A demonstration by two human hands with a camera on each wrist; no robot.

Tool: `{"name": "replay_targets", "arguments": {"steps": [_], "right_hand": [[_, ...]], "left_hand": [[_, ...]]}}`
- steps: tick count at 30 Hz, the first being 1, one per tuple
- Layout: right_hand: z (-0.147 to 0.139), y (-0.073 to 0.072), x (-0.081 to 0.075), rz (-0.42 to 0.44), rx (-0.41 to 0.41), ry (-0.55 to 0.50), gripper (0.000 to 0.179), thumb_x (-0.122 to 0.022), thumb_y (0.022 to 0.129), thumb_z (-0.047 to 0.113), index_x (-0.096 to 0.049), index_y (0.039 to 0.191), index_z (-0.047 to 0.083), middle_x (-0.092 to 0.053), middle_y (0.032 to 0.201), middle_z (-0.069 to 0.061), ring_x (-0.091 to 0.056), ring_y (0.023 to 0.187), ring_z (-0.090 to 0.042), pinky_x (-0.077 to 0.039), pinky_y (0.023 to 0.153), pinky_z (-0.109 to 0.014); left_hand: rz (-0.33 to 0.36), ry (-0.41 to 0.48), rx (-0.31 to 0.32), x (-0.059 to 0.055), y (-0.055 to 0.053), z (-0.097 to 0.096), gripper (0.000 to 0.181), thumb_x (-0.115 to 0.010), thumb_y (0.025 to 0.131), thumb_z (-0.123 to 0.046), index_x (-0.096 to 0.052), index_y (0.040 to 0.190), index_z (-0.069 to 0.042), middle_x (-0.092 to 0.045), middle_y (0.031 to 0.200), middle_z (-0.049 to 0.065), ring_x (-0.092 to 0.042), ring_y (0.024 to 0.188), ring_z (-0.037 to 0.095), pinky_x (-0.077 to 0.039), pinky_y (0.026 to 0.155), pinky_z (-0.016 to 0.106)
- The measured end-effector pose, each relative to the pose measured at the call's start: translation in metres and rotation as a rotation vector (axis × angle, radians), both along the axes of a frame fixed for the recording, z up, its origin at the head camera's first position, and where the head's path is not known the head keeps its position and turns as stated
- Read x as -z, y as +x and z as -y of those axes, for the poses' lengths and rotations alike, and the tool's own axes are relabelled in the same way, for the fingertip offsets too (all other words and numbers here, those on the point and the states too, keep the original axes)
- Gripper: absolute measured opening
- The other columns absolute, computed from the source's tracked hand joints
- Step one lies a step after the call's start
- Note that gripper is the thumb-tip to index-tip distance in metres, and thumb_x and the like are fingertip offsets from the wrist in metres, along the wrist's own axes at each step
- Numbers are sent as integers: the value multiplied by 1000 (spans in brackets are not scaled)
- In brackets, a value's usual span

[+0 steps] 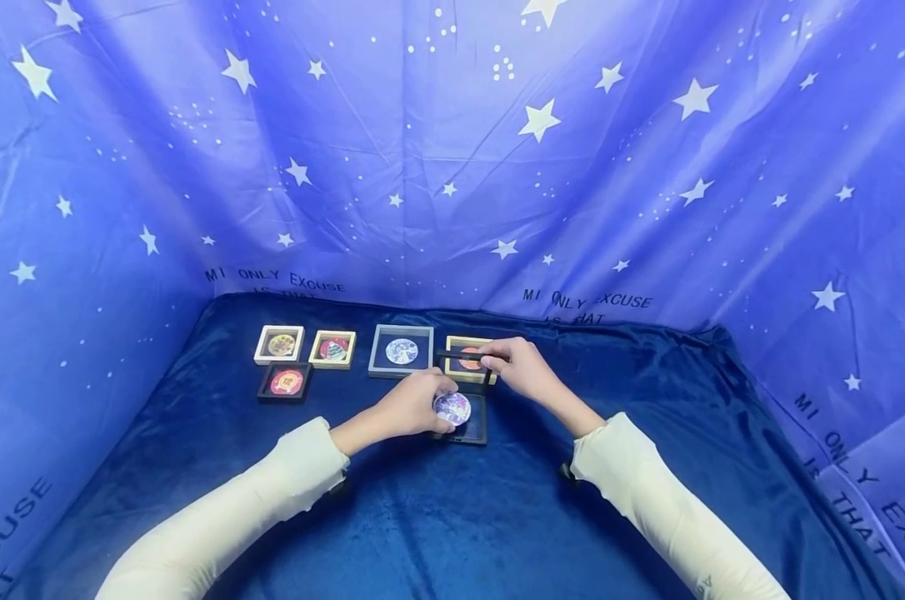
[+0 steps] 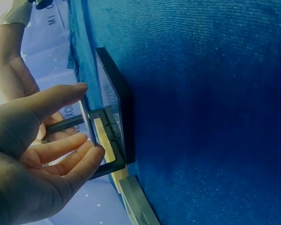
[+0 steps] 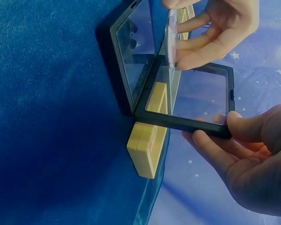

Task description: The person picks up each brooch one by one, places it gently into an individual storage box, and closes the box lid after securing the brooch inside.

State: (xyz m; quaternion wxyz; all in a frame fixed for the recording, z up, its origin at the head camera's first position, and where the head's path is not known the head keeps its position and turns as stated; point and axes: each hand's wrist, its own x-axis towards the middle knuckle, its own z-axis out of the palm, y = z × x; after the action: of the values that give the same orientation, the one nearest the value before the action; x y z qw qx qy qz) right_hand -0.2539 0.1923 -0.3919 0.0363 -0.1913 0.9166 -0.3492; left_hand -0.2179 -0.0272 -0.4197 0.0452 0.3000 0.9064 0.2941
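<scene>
My left hand pinches a round disc with a purple and white picture by its edge, thumb on one side and fingertips on the other. The disc is above the lower half of a black hinged display frame, which lies flat on the cloth. In the right wrist view the raised half of that frame stands up from the hinge, with clear film across it. My right hand grips the free edge of this raised half between thumb and fingers. In the left wrist view the disc appears edge-on, apart from the film.
Behind the black frame lies a gold frame with an orange disc. A grey frame is to its left. Farther left sit a cream frame, a small gold frame and a black frame. Dark blue cloth covers the table.
</scene>
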Motion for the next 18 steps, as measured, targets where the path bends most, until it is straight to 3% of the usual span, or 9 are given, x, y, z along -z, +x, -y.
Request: {"name": "replay_targets", "arguments": {"steps": [6, 18], "right_hand": [[0, 2, 1, 14, -8, 4, 24, -63, 100, 10, -73, 121, 1, -74, 115, -20, -40, 55, -13, -38, 56, -28], [-1, 3, 1, -1, -6, 8, 24, -63, 100, 10, -73, 120, 2, -75, 111, -18, -42, 56, -13, -39, 57, -28]], "left_hand": [[6, 16, 8, 5, -2, -1, 54, -91, 74, -14, -70, 119, 4, -71, 113, 15, -68, 106, 29, -54, 95, 44], [27, 17, 20, 7, -5, -4, 53, -91, 74, -12, -70, 120, 3, -71, 117, 15, -68, 110, 29, -53, 98, 44]]}}
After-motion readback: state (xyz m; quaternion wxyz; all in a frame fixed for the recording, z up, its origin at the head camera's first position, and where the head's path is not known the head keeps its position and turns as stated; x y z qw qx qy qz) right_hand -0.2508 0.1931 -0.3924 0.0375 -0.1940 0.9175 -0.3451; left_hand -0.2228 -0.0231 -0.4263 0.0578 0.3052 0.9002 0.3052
